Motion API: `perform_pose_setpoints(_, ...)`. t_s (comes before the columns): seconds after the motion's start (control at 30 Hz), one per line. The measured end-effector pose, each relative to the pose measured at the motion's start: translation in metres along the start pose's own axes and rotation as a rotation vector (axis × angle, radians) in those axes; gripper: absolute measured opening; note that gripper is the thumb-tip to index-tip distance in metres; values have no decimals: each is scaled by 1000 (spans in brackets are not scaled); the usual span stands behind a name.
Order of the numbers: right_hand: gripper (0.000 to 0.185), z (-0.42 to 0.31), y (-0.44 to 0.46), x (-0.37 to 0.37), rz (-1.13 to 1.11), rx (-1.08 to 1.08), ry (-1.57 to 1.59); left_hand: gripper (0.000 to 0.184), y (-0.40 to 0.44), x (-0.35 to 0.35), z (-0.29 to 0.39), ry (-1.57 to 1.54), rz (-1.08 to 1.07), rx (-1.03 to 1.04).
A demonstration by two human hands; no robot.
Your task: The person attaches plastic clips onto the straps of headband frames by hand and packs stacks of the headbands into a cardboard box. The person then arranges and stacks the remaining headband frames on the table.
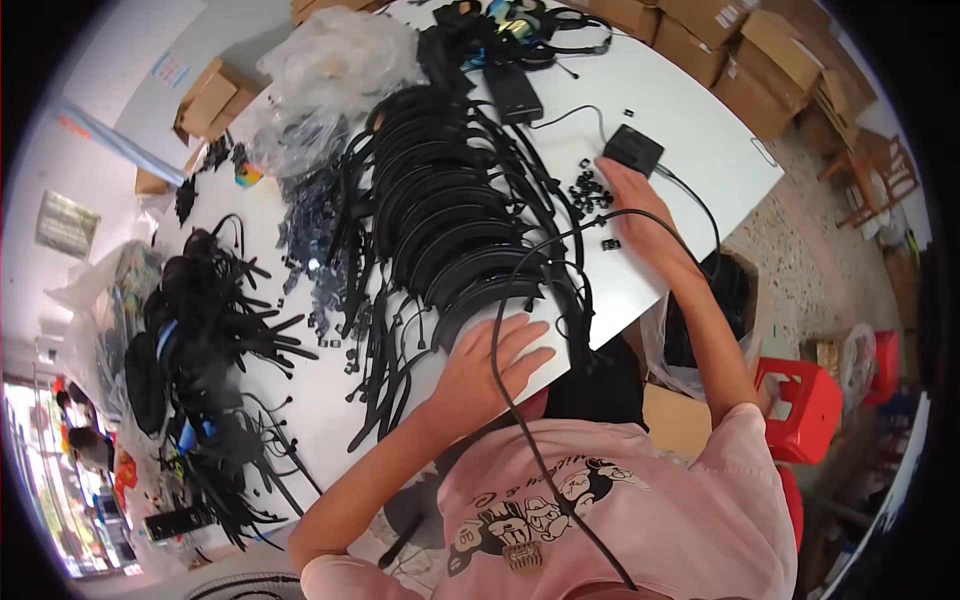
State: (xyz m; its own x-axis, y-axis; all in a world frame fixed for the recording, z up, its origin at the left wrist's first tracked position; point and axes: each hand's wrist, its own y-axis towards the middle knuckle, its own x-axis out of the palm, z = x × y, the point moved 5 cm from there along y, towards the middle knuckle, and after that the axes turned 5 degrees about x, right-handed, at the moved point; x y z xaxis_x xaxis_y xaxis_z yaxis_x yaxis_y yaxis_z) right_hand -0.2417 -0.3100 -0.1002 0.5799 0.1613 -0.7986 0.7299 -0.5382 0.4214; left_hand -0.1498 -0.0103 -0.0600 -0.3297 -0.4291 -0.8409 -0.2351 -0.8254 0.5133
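My left hand (497, 370) lies near the table's front edge with its fingers spread, at the near end of a long row of curved black pieces with straps (455, 220). Nothing shows in its grasp. On the other side, my right hand (637, 205) reaches over the table, fingers stretched out. Its fingertips are beside a pile of small black plastic pieces (588, 190) and close to a square black box with a cable (634, 150). A few more of the small pieces (611, 244) lie nearer the edge.
A black cable (540, 465) hangs across my view. Clear plastic bags (335, 70) and dark translucent pieces (318, 235) lie left of the row. More black straps (215, 330) are heaped farther left. Cardboard boxes (700, 40) stand behind, a red stool (800, 410) at right.
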Motion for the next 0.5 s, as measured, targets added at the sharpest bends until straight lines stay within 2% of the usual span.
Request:
perform_pose_setpoints(0.1, 59, 14, 28, 9, 11, -23, -111, 34, -1, 2, -14, -64, -31, -115)
perform_pose_setpoints(0.23, 49, 38, 40, 4, -24, 33, -91, 32, -4, -11, -11, 10, -12, -171)
perform_pose_setpoints(0.33, 48, -17, 5, -25, -17, -30, -5, 30, -17, -23, -5, 59, 39, -252)
perform_pose_setpoints(0.37, 53, -30, -8, -26, -113, 60, 83, 33, -22, -26, -6, 118, 107, -286)
perform_pose_setpoints(0.43, 61, -57, -25, -27, -173, 46, -13, 40, -36, -34, -5, 243, 235, -355)
perform_pose_setpoints(0.47, 64, -59, -26, -23, -176, 19, -21, 56, -39, -39, -9, 239, 197, -482)
perform_pose_setpoints(0.5, 66, -59, -28, -18, -180, -6, -28, 61, -35, -42, -13, 222, 219, -516)
